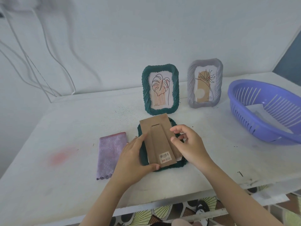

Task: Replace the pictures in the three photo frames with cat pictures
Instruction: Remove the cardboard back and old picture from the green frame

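I have one green frame lying face down on the worktop, so its cardboard back faces up where I can work it loose. My left hand has its grip clamped on the back's left edge and lower corner, steadying it. My right hand has finger and thumb slightly apart at the right edge, likely feeling for a tab. The other green frame and the grey frame stand upright behind, plant prints untouched. A blue basket holds paper, perhaps the cat pictures. A purple cloth lies just left.
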The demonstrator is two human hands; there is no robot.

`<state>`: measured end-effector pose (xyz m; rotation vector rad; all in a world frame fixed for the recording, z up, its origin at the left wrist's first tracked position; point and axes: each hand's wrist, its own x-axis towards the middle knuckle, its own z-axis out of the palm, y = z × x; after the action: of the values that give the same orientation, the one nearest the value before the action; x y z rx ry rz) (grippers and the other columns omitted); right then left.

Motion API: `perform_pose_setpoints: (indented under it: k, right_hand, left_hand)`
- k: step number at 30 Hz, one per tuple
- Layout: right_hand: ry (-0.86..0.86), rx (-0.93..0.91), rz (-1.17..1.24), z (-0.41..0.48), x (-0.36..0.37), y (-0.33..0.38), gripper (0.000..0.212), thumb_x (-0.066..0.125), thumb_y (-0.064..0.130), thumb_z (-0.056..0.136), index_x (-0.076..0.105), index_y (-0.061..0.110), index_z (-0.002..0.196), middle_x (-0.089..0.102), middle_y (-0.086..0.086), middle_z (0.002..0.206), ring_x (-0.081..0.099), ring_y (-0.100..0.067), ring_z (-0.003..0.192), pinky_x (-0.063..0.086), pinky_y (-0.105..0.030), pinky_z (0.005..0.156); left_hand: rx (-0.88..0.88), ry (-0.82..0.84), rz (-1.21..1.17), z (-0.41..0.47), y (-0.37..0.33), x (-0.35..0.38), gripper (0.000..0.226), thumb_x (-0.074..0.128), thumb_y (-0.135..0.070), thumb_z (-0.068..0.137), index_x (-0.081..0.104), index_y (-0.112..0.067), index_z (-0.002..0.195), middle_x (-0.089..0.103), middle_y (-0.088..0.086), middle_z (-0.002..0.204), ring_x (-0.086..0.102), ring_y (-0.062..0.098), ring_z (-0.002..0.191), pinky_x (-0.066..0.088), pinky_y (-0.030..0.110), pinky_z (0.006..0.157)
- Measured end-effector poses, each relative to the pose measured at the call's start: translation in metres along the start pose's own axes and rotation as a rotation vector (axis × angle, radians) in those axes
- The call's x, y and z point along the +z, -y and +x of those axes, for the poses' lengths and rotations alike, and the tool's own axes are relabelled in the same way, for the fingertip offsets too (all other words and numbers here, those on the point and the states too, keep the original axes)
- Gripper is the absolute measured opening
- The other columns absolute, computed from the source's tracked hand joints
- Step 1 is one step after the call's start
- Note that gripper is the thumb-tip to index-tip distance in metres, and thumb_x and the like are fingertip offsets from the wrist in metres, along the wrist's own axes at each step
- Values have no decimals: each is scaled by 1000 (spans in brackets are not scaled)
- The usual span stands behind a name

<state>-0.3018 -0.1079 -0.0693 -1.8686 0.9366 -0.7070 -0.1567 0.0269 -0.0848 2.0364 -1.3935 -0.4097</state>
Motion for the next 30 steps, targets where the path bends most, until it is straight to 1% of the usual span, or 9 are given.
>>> perform_pose_setpoints:
  k: [2,6,8,12,15,18,24,27,30]
  right_hand:
    - [6,-14,-14,-2,0,-1,24,61,15,83,59,33,99,57,18,100,52,-2,90,39,-7,69]
    - [7,-14,61,-3,0,-2,28,60,10,84,59,36,96,58,15,101,54,-4,85,39,-3,68]
    - [14,-8,91,-4,-1,-1,29,60,9,84,60,34,98,57,15,101,54,-3,82,40,-5,68]
    - [37,2,92,-5,-3,-2,27,58,7,86,60,28,103,59,15,105,56,-4,86,43,-11,71]
    - [40,-1,87,-6,-5,-2,26,56,6,88,61,26,104,59,16,105,56,-4,88,44,-11,71]
    - [32,-12,53,-7,-3,-2,24,55,7,89,60,27,102,59,16,101,55,-2,88,43,-8,69]
    - [-30,-140,-203,-10,1,-13,19,59,20,87,58,29,104,53,21,102,48,-1,94,38,-11,80]
    - [-17,-175,-323,-10,0,-15,24,61,28,86,59,28,110,55,17,110,44,-6,99,35,-17,81]
    - [15,-176,-424,-11,0,-15,36,62,34,83,56,27,117,55,14,118,38,-6,101,31,-19,82]
  left_hand:
    - [10,-12,2,0,0,0,97,76,-50,63,20,-38,141,36,-11,141,30,9,129,29,34,109]
    - [59,-59,-22,-1,-4,-2,89,81,-38,61,30,-43,133,33,-16,127,26,1,116,23,9,91]
    - [57,-62,-82,0,-8,-3,82,82,-34,61,34,-49,125,34,-20,119,29,2,111,24,5,86]
    - [11,-130,-289,7,-15,-8,55,82,-33,63,53,-53,105,46,-24,112,42,-6,103,34,6,79]
    - [-72,-142,-396,15,-18,-11,37,81,-23,66,64,-44,91,58,-15,96,53,5,73,47,16,69]
    - [-202,-97,-538,19,-18,-18,35,78,-9,70,66,-36,89,60,3,74,53,15,64,52,29,68]
    - [-242,-156,-771,30,-2,-57,29,67,1,77,67,-20,96,67,13,79,64,14,69,54,21,66]
    - [-259,-242,-731,46,9,-80,14,66,-11,81,66,-16,94,67,4,88,59,14,69,51,18,56]
    - [-313,-295,-611,61,26,-94,26,72,-2,74,62,-19,89,64,2,91,57,12,64,50,21,56]
